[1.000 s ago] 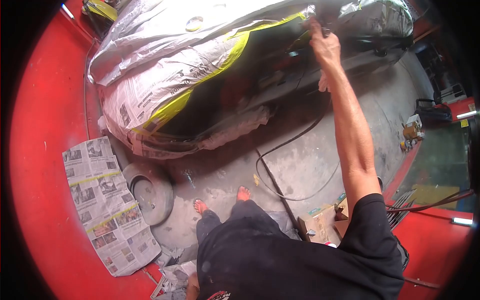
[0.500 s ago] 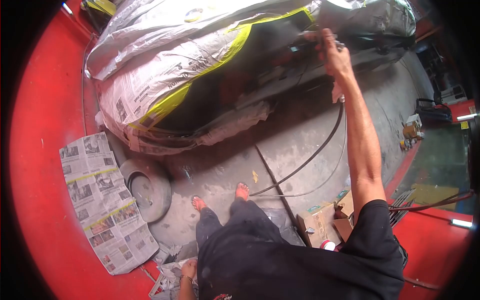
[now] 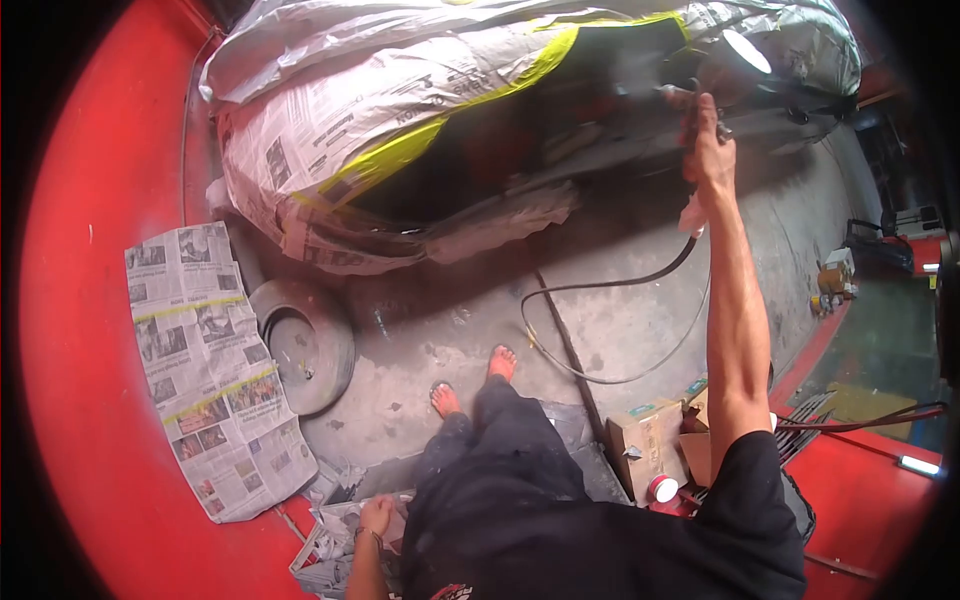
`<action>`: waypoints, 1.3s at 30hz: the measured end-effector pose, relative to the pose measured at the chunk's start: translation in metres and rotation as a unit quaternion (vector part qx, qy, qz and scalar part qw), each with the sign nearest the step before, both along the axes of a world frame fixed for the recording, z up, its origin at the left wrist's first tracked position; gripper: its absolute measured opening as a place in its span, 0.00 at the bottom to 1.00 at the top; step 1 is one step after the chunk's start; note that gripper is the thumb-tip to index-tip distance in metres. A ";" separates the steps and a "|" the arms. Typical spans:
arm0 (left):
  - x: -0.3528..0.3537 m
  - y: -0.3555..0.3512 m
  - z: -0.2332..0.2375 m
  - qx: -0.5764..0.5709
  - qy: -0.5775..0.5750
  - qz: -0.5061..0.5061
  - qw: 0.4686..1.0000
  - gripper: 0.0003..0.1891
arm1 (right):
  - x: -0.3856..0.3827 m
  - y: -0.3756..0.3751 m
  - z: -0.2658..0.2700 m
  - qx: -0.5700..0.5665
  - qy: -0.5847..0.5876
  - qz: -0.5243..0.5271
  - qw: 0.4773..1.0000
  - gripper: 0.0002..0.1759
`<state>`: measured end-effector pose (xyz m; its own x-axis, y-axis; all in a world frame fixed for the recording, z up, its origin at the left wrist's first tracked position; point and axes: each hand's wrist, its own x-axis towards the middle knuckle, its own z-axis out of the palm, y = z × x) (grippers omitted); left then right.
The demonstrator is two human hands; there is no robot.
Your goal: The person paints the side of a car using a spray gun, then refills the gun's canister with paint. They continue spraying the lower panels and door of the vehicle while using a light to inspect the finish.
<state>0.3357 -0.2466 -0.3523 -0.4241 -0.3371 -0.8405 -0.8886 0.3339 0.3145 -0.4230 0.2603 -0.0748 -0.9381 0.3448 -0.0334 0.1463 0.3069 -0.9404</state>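
While the left hand (image 3: 377, 517) is lowered at the near edge of the grey concrete floor (image 3: 620, 330), beside a heap of crumpled newspaper (image 3: 325, 555), its grip cannot be told, since the fingers are small and partly hidden. Just beyond it, two bare feet (image 3: 445, 398) are planted on the floor. A brown cardboard box (image 3: 650, 440) is seen at the near right edge. A round grey wheel (image 3: 305, 345) is laid flat at the left edge, next to flat newspaper sheets (image 3: 200, 360) spread over the red surround.

A black rubber hose (image 3: 600, 288) is looped across the middle of the floor and led up to the right hand (image 3: 712, 150). That hand is raised at full reach, its grip closed around the handle of a dark metal spray gun (image 3: 688, 98), and a pale rag (image 3: 692, 214) hangs below the wrist. The spray gun is held at the far edge of the floor, close to the exposed dark body panel (image 3: 520, 140) of a car wrapped in newspaper and yellow masking tape (image 3: 330, 130).

The masking is judged complete. The panel is seen dark and glossy along most of its length, so the coating is judged well along. None of the wrapping has been taken off.
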 end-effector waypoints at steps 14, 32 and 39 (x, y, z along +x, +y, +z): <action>-0.070 0.071 -0.034 0.088 0.112 -0.162 0.976 0.18 | 0.156 -0.230 -0.036 -0.122 -0.012 0.212 0.970 0.37; -0.094 0.189 -0.057 0.043 0.120 -0.373 0.919 0.20 | 0.022 -0.005 -0.028 0.052 0.063 -0.063 0.995 0.45; -0.193 0.280 -0.018 0.241 0.086 -0.375 0.891 0.22 | 0.038 0.032 0.051 -0.080 -0.020 0.132 0.988 0.42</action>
